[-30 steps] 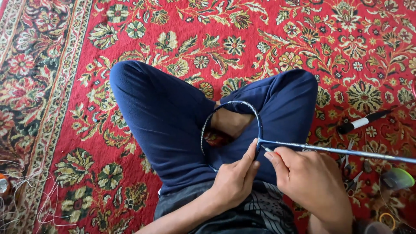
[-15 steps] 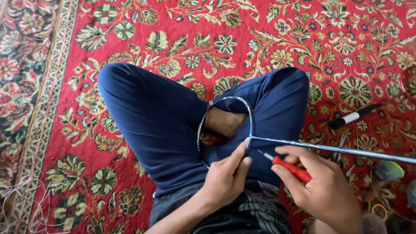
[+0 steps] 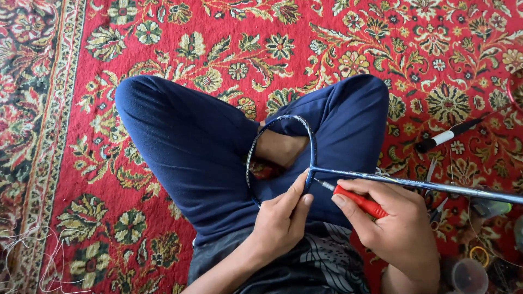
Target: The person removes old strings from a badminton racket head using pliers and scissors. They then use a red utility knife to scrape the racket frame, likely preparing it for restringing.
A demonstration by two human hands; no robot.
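You are sitting cross-legged on a red floral carpet (image 3: 163, 32), and a blue badminton racket frame (image 3: 310, 142) without strings is lying across your lap, its oval head resting over your dark blue trousers (image 3: 201, 158) and bare foot (image 3: 280, 148). The racket shaft (image 3: 436, 187) is running out to your right, passing just above your right hand.

Your left hand (image 3: 280, 220) is gripping the lower rim of the frame beside the point where head and shaft are joining; the fingers are curled together and the thumb is pressing against the rim.

Your right hand (image 3: 397, 228) is closing around a red-handled tool (image 3: 359, 201), pinching the handle between thumb and fingers. The tool's thin metal tip is pointing at the joint, just beside your left thumb; whether it is touching the frame is not clearly resolvable in this view.

A black marker with a white band (image 3: 447, 135) is lying on the carpet to your right, well apart from both hands. A clear plastic cup (image 3: 468, 275) is standing near your right wrist.
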